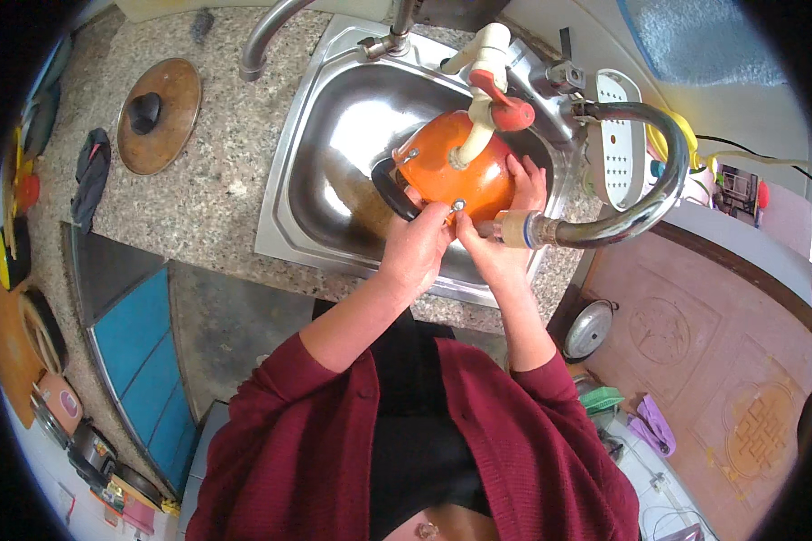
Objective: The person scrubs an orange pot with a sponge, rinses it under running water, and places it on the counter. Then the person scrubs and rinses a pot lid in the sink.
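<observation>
An orange pot [490,181] with a black side handle [394,193] is tilted in the stainless steel sink [331,196], its outer side showing. My left hand [418,240] grips the pot's near rim beside the black handle. On the pot's right side, my right hand [497,237] has its fingers spread along the orange wall and its thumb near a metal rivet. A cream plastic tap with a red lever [511,113] hangs over the pot and hides part of it. The pot's inside is hidden.
A curved metal spout [622,230] reaches over my right wrist. Another spout [267,40] stands at the upper left. A glass lid with a black knob [176,115] and a dark cloth [91,179] lie on the granite counter. A white perforated holder [616,142] stands right of the sink.
</observation>
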`<action>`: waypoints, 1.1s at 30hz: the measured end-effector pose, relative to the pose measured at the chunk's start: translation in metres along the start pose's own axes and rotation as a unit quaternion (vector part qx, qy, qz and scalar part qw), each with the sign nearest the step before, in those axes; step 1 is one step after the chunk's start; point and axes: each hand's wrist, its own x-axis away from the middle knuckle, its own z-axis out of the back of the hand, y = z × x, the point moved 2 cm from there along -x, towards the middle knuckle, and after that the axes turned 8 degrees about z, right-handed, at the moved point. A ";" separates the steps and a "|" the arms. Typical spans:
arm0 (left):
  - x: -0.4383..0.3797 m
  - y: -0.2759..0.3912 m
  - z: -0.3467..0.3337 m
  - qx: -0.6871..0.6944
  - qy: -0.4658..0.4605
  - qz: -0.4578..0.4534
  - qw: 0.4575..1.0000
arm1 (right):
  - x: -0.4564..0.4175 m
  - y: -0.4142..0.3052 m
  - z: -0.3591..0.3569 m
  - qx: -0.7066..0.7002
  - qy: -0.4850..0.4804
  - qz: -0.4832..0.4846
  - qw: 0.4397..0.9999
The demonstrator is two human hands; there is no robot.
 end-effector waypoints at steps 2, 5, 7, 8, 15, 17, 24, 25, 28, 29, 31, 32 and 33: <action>0.002 0.000 -0.003 -0.002 0.002 -0.001 1.000 | 0.003 0.007 -0.006 -0.008 0.020 -0.009 1.000; 0.005 0.001 -0.010 0.009 0.005 -0.003 1.000 | 0.006 0.017 -0.009 -0.020 0.027 -0.008 0.999; 0.004 0.000 -0.006 0.011 -0.001 -0.006 1.000 | 0.004 0.010 -0.006 -0.022 0.026 -0.002 0.999; 0.003 -0.001 -0.003 0.007 0.004 -0.004 1.000 | 0.003 0.006 -0.005 -0.022 0.026 0.000 0.999; 0.005 -0.005 -0.007 -0.002 0.025 0.001 1.000 | 0.008 0.015 -0.010 -0.065 0.049 -0.032 0.996; 0.006 -0.006 -0.009 -0.004 0.028 0.001 1.000 | 0.009 0.018 -0.009 -0.064 0.044 -0.044 0.996; 0.004 -0.007 -0.006 -0.009 0.022 -0.001 1.000 | 0.007 0.012 -0.008 -0.068 0.051 -0.025 0.996; 0.004 -0.006 -0.007 -0.009 0.025 0.005 1.000 | 0.009 0.018 -0.010 -0.072 0.050 -0.037 0.995; 0.005 -0.008 -0.004 -0.005 0.030 0.003 1.000 | 0.009 0.013 -0.007 -0.067 0.044 -0.016 0.997; 0.004 -0.009 -0.001 -0.011 0.031 0.005 0.999 | 0.009 0.009 -0.006 -0.062 0.041 0.000 0.997; 0.005 -0.008 0.001 -0.022 0.030 0.012 0.999 | 0.010 0.008 -0.006 -0.068 0.047 -0.005 0.997; 0.005 -0.009 0.000 -0.017 0.026 0.009 0.999 | 0.011 0.008 -0.005 -0.071 0.051 -0.008 0.996; 0.006 -0.007 -0.007 -0.013 0.021 0.006 1.000 | 0.012 0.012 -0.006 -0.072 0.050 -0.016 0.996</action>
